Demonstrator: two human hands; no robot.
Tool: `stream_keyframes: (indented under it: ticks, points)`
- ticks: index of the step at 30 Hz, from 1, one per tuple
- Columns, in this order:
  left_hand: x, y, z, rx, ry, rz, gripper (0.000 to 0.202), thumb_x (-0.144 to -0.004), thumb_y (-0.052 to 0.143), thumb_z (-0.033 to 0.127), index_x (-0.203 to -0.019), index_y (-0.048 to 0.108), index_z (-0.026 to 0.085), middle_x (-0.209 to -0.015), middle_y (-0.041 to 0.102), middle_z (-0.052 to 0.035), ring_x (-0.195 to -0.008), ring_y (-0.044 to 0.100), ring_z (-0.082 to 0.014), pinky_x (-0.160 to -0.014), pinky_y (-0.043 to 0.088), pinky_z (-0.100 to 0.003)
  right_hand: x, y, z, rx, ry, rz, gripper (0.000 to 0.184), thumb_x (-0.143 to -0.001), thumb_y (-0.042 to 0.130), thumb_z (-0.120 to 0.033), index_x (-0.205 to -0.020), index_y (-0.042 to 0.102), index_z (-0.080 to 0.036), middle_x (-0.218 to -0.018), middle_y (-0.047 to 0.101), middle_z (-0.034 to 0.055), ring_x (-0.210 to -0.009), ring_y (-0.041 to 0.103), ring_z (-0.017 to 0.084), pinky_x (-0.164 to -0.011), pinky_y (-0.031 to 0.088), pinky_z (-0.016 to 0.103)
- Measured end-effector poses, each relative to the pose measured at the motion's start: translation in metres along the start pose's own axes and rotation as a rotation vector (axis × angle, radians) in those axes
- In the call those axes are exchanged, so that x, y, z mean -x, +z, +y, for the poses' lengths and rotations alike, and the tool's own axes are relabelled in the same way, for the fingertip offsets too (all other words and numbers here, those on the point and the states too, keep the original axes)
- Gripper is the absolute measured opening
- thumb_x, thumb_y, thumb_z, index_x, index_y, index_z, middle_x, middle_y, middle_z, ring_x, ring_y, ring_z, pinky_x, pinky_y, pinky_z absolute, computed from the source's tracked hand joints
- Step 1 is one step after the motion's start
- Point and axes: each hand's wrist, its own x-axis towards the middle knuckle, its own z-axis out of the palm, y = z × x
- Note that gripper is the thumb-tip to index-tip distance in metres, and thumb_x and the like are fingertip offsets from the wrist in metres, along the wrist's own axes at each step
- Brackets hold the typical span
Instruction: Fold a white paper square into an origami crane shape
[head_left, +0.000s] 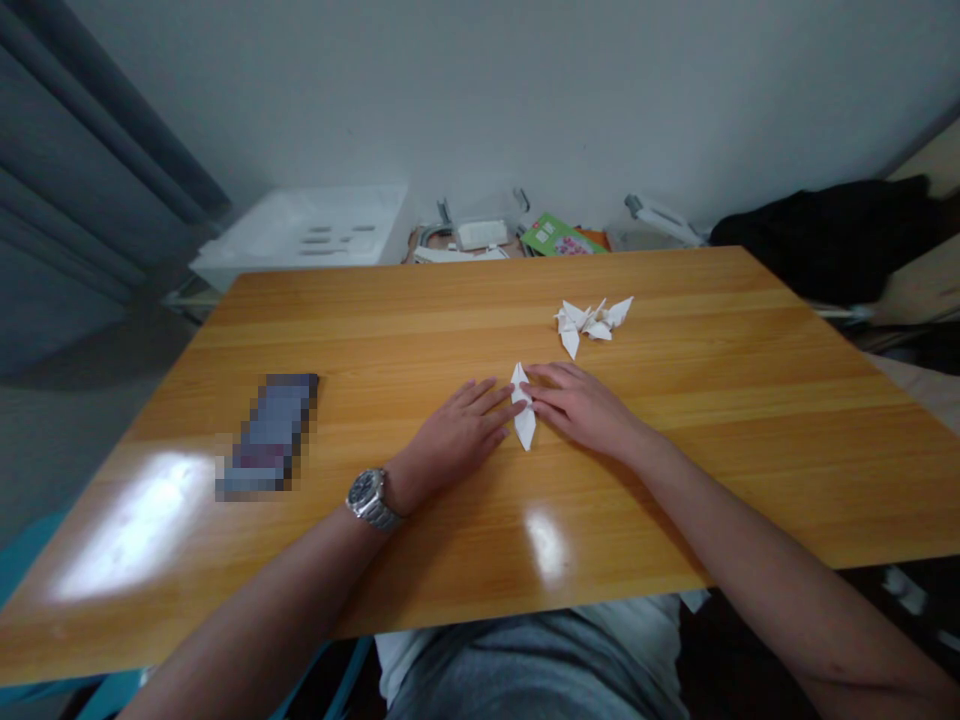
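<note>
A small piece of white folded paper [523,425], a narrow diamond pointed at both ends, lies on the wooden table [420,340] in front of me. My left hand [457,430] reaches in from the left with fingers stretched out and spread, its fingertips on the paper's left edge and middle. From the right, my right hand [581,405] rests low over the table, fingers extended, with fingertips touching the paper's right side. The fingers cover part of the paper's middle. Folded white paper cranes [592,322] sit close together beyond my right hand.
A pixelated phone-like dark object [271,432] lies on the table's left. Behind the far edge stand a white plastic tray [300,225], a green booklet [559,237] and assorted items. Black cloth [817,235] is heaped at the right. My left wrist carries a metal watch [373,497].
</note>
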Motion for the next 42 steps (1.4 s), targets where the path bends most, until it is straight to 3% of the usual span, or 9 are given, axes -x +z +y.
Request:
stream_keyframes:
  ticks: [10, 14, 21, 27, 37, 42]
  points:
    - [0.004, -0.006, 0.000, -0.048, 0.051, -0.031, 0.051, -0.106, 0.046, 0.047, -0.154, 0.046, 0.031, -0.164, 0.040, -0.0072, -0.154, 0.033, -0.0296, -0.126, 0.025, -0.055, 0.004, 0.005, 0.008, -0.022, 0.027, -0.013, 0.033, -0.104, 0.053, -0.029, -0.132, 0.071, -0.026, -0.153, 0.055, 0.0111, -0.141, 0.049, 0.030, -0.116, 0.044, 0.057]
    - [0.006, -0.009, 0.003, -0.050, 0.043, -0.060, 0.054, -0.105, 0.046, 0.049, -0.157, 0.042, 0.032, -0.166, 0.037, -0.0058, -0.155, 0.030, -0.0294, -0.127, 0.025, -0.054, 0.006, 0.005, 0.009, -0.028, 0.026, -0.014, 0.035, -0.104, 0.054, -0.030, -0.136, 0.068, -0.027, -0.152, 0.055, 0.0116, -0.140, 0.050, 0.030, -0.116, 0.044, 0.057]
    - [0.003, -0.012, 0.001, -0.018, 0.028, -0.091, 0.050, -0.107, 0.044, 0.043, -0.156, 0.042, 0.031, -0.163, 0.042, -0.0048, -0.151, 0.038, -0.0277, -0.127, 0.025, -0.055, 0.007, 0.004, 0.012, -0.081, -0.010, 0.047, 0.033, -0.102, 0.059, -0.030, -0.132, 0.070, -0.021, -0.143, 0.061, 0.0158, -0.132, 0.058, 0.030, -0.111, 0.050, 0.052]
    - [0.002, -0.012, 0.003, 0.084, -0.011, -0.026, 0.056, -0.103, 0.056, 0.036, -0.154, 0.041, 0.018, -0.155, 0.052, -0.0103, -0.145, 0.046, -0.0243, -0.127, 0.029, -0.047, 0.003, 0.002, 0.008, -0.219, -0.080, 0.049, 0.021, -0.100, 0.062, -0.022, -0.116, 0.074, -0.023, -0.130, 0.070, 0.0106, -0.119, 0.067, 0.024, -0.103, 0.056, 0.042]
    - [0.001, -0.011, 0.004, 0.152, -0.029, 0.121, 0.045, -0.097, 0.066, 0.030, -0.140, 0.055, 0.022, -0.133, 0.067, -0.0106, -0.123, 0.064, -0.0254, -0.110, 0.047, -0.045, 0.000, 0.008, -0.001, -0.073, -0.174, 0.029, 0.021, -0.103, 0.055, -0.023, -0.106, 0.076, -0.023, -0.118, 0.075, 0.0097, -0.108, 0.071, 0.025, -0.094, 0.059, 0.042]
    - [0.001, -0.009, 0.003, 0.160, -0.030, 0.154, 0.040, -0.095, 0.068, 0.029, -0.134, 0.060, 0.022, -0.131, 0.069, -0.0089, -0.119, 0.065, -0.0239, -0.107, 0.049, -0.043, 0.001, 0.011, -0.003, -0.117, -0.152, 0.065, 0.017, -0.102, 0.057, -0.024, -0.106, 0.074, -0.020, -0.112, 0.076, 0.0102, -0.103, 0.072, 0.024, -0.091, 0.060, 0.039]
